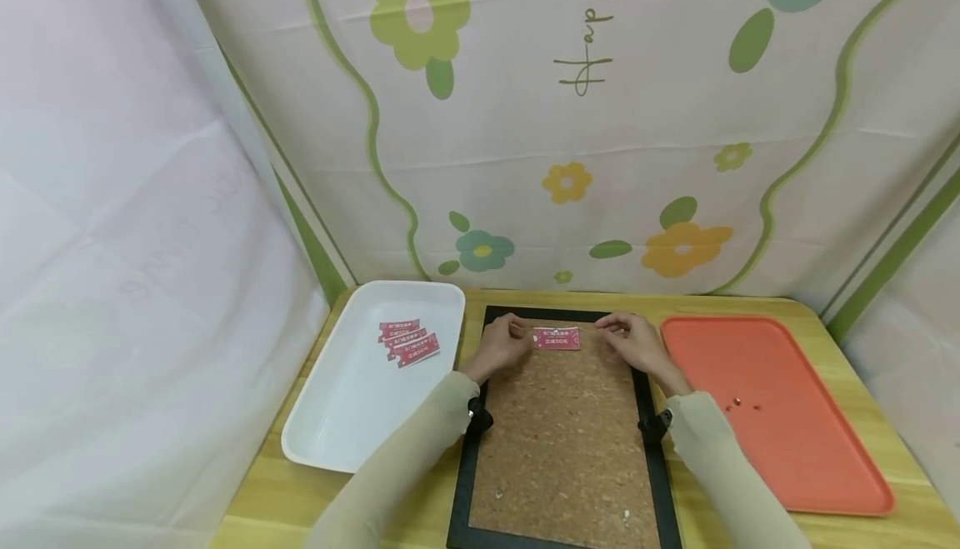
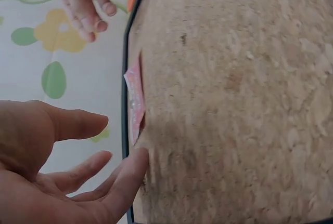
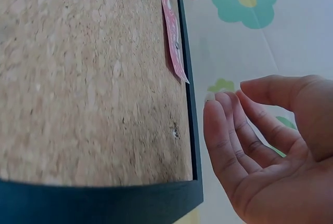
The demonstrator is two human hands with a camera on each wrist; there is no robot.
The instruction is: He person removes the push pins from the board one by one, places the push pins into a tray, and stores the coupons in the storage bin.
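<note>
A pink coupon (image 1: 557, 339) with white print lies near the top edge of a cork board (image 1: 558, 441) in a black frame. A small shiny tack head (image 3: 177, 45) shows at the middle of the coupon, whose ends lift off the cork in the wrist views. Beside the coupon's left end is my left hand (image 1: 504, 344), thumb and fingers apart, a fingertip close to the cork. My right hand (image 1: 636, 342) is off the coupon's right end by the frame's top right corner, its fingers loosely bent with nothing between them.
At the left stands a white tray (image 1: 337, 416) with several pink coupons (image 1: 416, 349) overlapping in it. An orange tray (image 1: 795, 449) to the right holds a few tiny shiny pieces (image 1: 737, 401). Behind the wooden table (image 1: 247, 507) hangs a flowered cloth (image 1: 510, 132).
</note>
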